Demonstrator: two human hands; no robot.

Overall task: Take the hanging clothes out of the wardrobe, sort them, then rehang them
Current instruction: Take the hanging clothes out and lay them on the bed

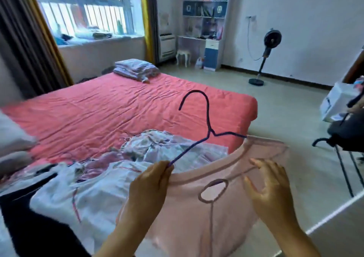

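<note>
Pinching the purple hanger (199,127) by its left arm end, my left hand (151,180) also bunches the collar of the pink top (189,217) against it. My right hand (269,184) sits on the right side of the neckline, fingers spread and loosely curved over the fabric; can't tell if the thumb is pinching underneath. Hanger's right arm tip is tucked into the neck opening, left arm is outside, hook up and free. Top is held in the air in front of me, over the near edge of the bed (118,103).

Risks, my read: the top is thin and stretchy, so the wire tip could snag the keyhole cutout or over-stretch the collar if I force the left arm in. With a single pinch point the hanger could pivot and slip out. Dropping it lands the top in the clothes pile (82,187), mixing sorted with unsorted.

Surface: pink-red bedsheet, wrinkled, the pile of light garments and loose hangers at the near end, folded bedding (136,69) at the far end. Room: barred window (82,6), curtains, shelf unit (206,20), standing fan (264,54), pale tiled floor.
</note>
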